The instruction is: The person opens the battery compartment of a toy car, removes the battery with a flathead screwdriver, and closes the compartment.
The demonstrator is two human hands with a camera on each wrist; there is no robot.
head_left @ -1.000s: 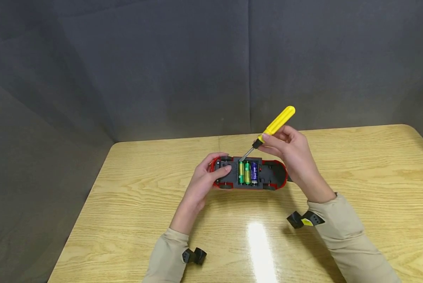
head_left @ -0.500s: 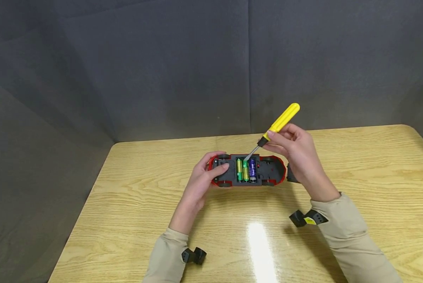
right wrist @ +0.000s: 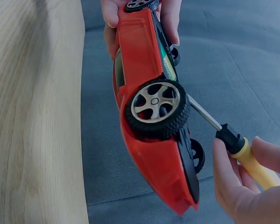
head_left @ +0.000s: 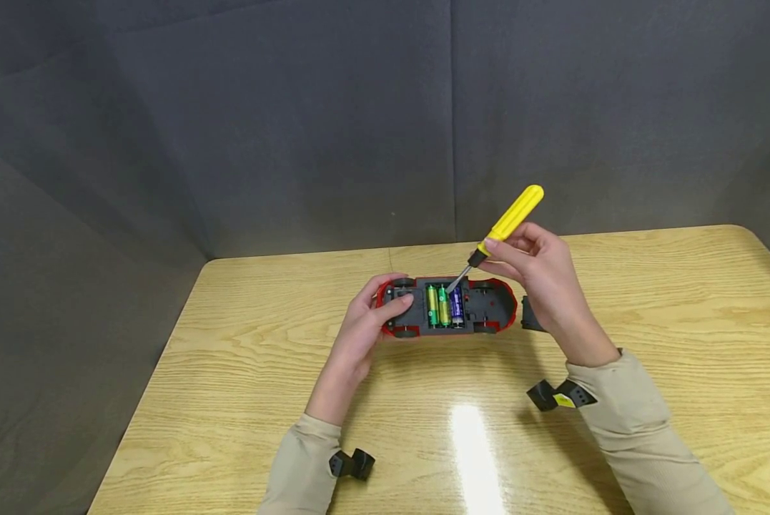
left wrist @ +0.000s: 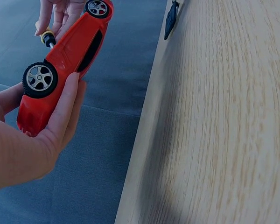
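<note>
Shifted slightly left, upturned red toy car [head_left: 445,307] shows three batteries [head_left: 444,306].

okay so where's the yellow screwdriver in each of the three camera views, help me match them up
Head: the screwdriver is right of centre, slanting down to the car's underside.
Left wrist: top left corner, only its black collar and a bit of yellow.
Right wrist: lower right, shaft running up-left behind the wheel.
Shared landmark: the red toy car.
</note>
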